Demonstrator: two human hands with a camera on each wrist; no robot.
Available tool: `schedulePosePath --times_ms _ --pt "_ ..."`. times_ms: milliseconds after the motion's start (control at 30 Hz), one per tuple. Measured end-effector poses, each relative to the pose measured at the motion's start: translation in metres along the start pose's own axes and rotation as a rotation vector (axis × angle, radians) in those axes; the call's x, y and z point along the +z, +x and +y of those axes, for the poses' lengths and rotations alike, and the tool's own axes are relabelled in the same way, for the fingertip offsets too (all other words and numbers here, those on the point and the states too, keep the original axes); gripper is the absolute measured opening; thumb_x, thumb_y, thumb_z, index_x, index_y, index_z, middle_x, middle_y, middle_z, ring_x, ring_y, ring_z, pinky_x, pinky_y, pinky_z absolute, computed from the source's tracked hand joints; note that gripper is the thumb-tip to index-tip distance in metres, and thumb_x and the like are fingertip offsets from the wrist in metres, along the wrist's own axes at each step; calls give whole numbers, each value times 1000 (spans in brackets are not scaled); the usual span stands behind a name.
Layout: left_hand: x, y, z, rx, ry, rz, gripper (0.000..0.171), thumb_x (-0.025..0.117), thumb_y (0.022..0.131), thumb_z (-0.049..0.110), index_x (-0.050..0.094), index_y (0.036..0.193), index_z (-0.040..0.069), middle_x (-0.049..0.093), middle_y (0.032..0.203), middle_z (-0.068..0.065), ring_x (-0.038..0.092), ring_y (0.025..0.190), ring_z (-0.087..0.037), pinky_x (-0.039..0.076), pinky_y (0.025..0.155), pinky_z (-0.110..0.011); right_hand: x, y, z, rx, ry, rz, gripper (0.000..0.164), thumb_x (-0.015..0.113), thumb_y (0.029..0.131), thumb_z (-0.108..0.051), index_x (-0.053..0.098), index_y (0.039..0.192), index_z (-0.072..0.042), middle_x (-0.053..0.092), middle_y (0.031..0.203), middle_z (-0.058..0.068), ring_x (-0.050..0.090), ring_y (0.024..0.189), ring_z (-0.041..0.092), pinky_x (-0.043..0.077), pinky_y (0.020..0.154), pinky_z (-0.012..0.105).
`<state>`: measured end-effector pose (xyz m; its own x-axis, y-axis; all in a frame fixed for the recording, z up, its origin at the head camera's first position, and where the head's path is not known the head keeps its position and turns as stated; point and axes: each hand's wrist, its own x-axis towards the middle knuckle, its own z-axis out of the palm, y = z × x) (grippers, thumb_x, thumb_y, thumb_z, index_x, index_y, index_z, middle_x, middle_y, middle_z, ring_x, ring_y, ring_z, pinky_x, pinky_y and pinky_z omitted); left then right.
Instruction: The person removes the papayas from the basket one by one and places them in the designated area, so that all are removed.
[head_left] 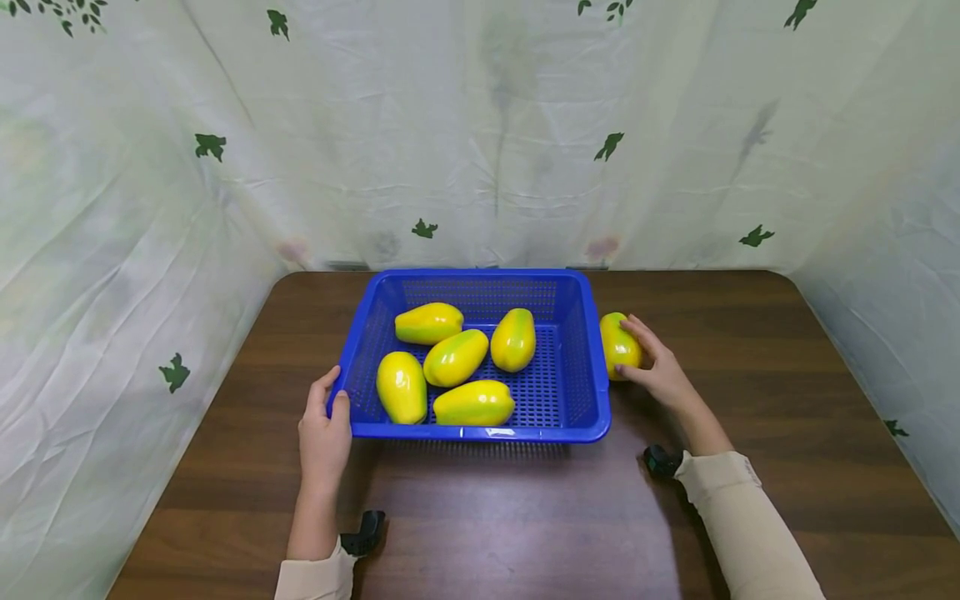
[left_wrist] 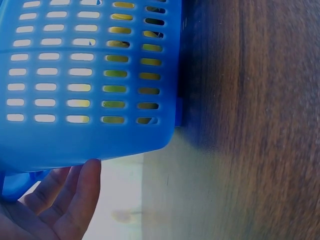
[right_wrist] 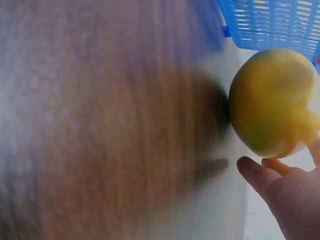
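A blue perforated plastic basket (head_left: 480, 433) stands on the table, holding several shiny yellow-green papayas (head_left: 474, 404). At its left side, my left hand (head_left: 326, 433) grips the rim near the front corner, thumb toward the front. Slotted basket wall (left_wrist: 90, 145) fills much of the left wrist view, with the fingers of that hand (left_wrist: 65, 200) under its edge. Just outside the basket's right wall, another papaya (head_left: 619, 343) is held in my right hand (head_left: 663, 371), thumb and fingers spread about it. The right wrist view has this papaya (right_wrist: 270, 100) close up; one fingertip there stands slightly apart from it.
Brown wooden tabletop (head_left: 510, 517) extends around the basket. Pale curtains (head_left: 465, 133) with green leaf-like shapes hang behind and at both sides. A black wrist device (head_left: 363, 533) is on the left forearm, another black device (head_left: 662, 461) on the right.
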<state>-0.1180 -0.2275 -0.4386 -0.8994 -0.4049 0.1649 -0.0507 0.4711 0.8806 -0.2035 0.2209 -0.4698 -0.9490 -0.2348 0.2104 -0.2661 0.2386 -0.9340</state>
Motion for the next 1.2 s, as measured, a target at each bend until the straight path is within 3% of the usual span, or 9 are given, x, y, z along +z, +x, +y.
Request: schedulePosePath --times_ms 100,233,433,700,967,1200 --pt "0 0 1 4 -3 3 36 41 93 21 48 128 13 50 126 -13 48 109 -28 37 87 -48 1 -3 -20 24 16 10 62 59 78 12 30 132 11 12 144 26 16 129 40 29 99 35" --pt "0 0 1 -1 -7 0 37 41 94 21 48 129 13 49 128 -12 47 109 -27 36 88 -48 2 -5 -39 32 -5 50 61 61 78 7 32 132 10 15 144 23 15 130 38 14 100 57" --pt "-1 0 1 -2 -10 -1 37 41 93 21 47 129 13 48 129 -11 47 111 -27 36 89 -48 1 -4 -52 -28 -105 121 60 65 77 2 40 131 4 25 142 20 18 130 35 11 100 59" --pt "0 0 1 2 -7 1 37 41 93 21 47 129 12 49 128 -12 46 112 -28 35 90 -49 0 3 -79 -116 -87 177 59 65 77 5 39 130 6 36 136 19 31 126 23 25 103 32" --pt "0 -1 1 14 -16 2 36 42 93 19 48 128 11 49 127 -14 47 111 -29 35 91 -49 8 11 -118 -150 -142 141 59 65 79 -1 39 131 2 40 132 19 38 118 33 30 97 48" --pt "0 0 1 13 -20 1 36 42 93 18 48 128 11 49 127 -14 47 112 -29 35 91 -49 17 24 -141 -240 -81 87 59 63 78 5 37 131 4 42 129 20 41 114 34 33 94 49"
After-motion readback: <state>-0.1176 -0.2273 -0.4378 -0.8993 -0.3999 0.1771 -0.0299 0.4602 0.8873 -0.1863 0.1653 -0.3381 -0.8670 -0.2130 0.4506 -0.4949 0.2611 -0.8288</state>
